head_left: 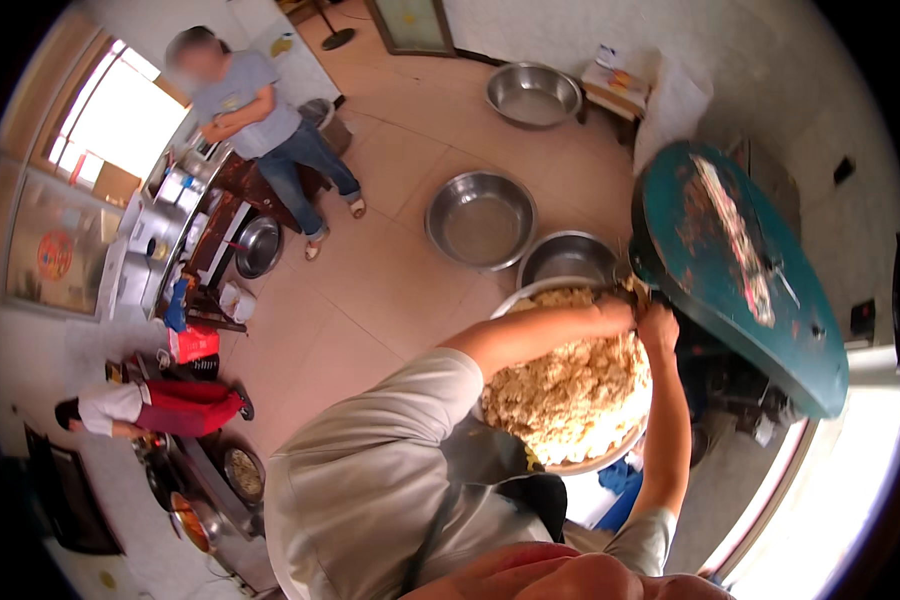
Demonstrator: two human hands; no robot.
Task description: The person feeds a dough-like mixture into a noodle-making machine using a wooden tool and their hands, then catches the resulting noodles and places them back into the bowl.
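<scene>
A wide bowl (610,458) heaped with crumbly yellow-beige mash (570,390) stands in front of me, beside a dark green machine with a round cover (740,290). Both my arms reach across the heap to its far edge, by the machine's outlet. My left hand (615,315) lies on the mash there, its fingers sunk into it. My right hand (660,325) is next to it, curled at the bowl's far rim against the machine. Whether either hand grips anything is hidden by the mash.
Three empty steel basins are on the tiled floor: one just beyond the mash bowl (568,258), one further out (480,218), one by the far wall (533,95). A person stands with folded arms (255,120). Another person bends by the cooking counter (150,408) with pots (242,472).
</scene>
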